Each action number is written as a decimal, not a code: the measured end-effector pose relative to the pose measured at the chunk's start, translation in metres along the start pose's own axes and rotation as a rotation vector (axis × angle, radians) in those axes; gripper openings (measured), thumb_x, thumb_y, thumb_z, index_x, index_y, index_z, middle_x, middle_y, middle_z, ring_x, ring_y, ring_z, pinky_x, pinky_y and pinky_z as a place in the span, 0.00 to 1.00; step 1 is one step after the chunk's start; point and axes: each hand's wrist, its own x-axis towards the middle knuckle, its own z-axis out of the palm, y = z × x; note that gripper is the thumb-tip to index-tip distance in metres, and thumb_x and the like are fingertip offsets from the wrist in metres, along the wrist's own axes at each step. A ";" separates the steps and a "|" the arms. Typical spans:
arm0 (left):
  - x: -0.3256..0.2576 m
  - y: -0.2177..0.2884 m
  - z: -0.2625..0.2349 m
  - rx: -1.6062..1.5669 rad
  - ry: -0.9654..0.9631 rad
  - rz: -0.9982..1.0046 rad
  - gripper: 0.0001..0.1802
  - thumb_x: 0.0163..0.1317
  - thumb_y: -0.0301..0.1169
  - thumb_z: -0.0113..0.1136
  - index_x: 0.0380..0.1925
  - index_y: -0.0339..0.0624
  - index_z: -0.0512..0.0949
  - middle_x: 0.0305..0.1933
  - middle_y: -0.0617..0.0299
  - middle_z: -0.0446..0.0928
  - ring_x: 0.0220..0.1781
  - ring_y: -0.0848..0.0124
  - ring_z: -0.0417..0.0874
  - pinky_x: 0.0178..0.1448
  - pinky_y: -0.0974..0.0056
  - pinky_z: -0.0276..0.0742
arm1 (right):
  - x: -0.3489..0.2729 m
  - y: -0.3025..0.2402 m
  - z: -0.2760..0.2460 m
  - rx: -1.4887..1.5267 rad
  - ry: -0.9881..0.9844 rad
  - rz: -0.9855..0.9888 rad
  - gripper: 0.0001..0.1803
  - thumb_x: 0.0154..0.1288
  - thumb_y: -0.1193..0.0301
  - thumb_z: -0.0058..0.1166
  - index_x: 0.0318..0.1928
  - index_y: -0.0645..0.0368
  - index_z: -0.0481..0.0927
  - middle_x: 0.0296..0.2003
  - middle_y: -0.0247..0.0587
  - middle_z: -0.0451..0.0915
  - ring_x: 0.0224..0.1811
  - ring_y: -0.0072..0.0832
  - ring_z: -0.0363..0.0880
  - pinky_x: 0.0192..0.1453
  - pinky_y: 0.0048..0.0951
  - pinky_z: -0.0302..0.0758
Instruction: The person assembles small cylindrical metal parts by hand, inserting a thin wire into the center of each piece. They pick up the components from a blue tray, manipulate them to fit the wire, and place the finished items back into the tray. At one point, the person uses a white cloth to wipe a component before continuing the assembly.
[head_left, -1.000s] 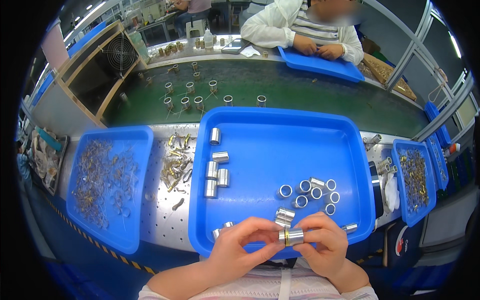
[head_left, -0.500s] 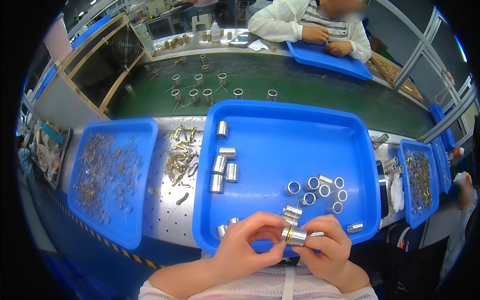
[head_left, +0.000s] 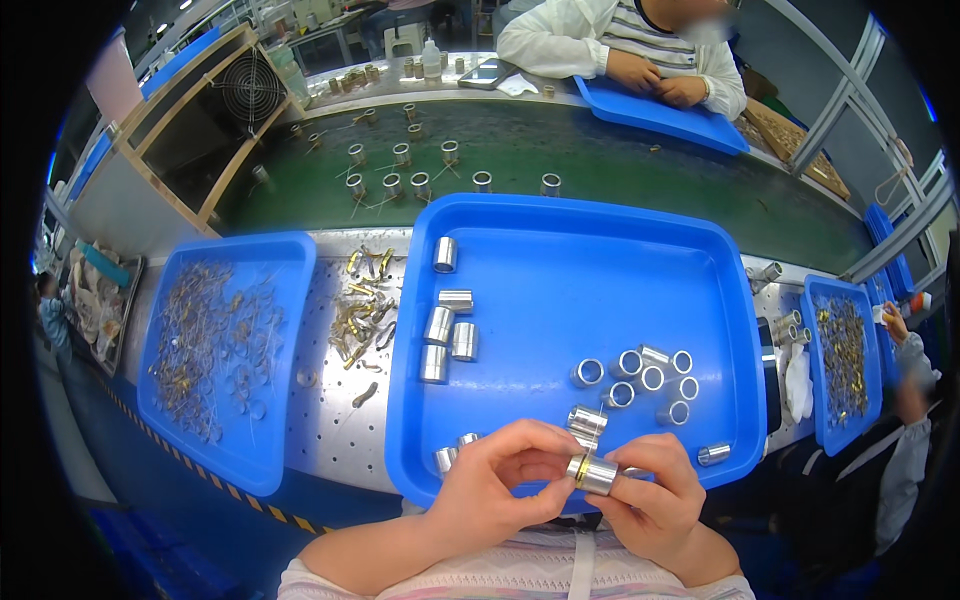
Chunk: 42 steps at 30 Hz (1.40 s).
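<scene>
Over the near edge of the big blue tray (head_left: pixel 735 300), both my hands pinch a silver metal sleeve (head_left: pixel 600 476) with a gold band round its left part. My left hand (head_left: pixel 505 475) grips the left end between thumb and fingers. My right hand (head_left: pixel 655 500) is closed on the right end, and a bit of silver metal shows between its fingers; I cannot make out what it is. Just beyond my fingers lies another silver sleeve (head_left: pixel 587 420). Several more sleeves stand upright at the tray's right, such as one sleeve (head_left: pixel 588 372), and others lie at its left, including a sleeve (head_left: pixel 434 363).
A blue tray (head_left: pixel 300 330) of thin wired parts stands left, beside loose gold-coloured strips (head_left: pixel 358 325). Sleeves with wires (head_left: pixel 402 155) stand on the green belt (head_left: pixel 600 160). Another blue tray (head_left: pixel 828 440) of gold parts is at right. A co-worker (head_left: pixel 560 40) sits across the belt.
The view has shifted slightly. My hands keep nearly the same hold on the sleeve. At the far right, another person's hand has come up beside the tray of gold parts.
</scene>
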 end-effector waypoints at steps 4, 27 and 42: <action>0.001 0.001 0.001 -0.036 -0.019 -0.036 0.16 0.57 0.16 0.58 0.46 0.33 0.71 0.50 0.55 0.72 0.51 0.69 0.77 0.57 0.65 0.75 | -0.002 0.000 -0.001 0.003 0.009 0.026 0.15 0.37 0.75 0.71 0.29 0.59 0.81 0.34 0.41 0.77 0.33 0.35 0.78 0.34 0.30 0.72; -0.003 0.013 0.008 0.023 -0.086 -0.251 0.23 0.53 0.13 0.60 0.50 0.31 0.69 0.53 0.51 0.71 0.56 0.65 0.75 0.61 0.63 0.73 | -0.010 -0.001 -0.010 0.170 0.025 0.082 0.13 0.42 0.78 0.69 0.31 0.62 0.79 0.40 0.46 0.80 0.39 0.38 0.80 0.39 0.30 0.77; -0.005 0.006 0.001 -0.073 -0.156 -0.073 0.23 0.52 0.16 0.63 0.50 0.32 0.72 0.51 0.55 0.73 0.48 0.71 0.77 0.57 0.66 0.76 | -0.006 -0.014 -0.008 0.184 0.003 0.128 0.11 0.46 0.78 0.67 0.29 0.60 0.77 0.43 0.49 0.81 0.41 0.36 0.83 0.41 0.25 0.80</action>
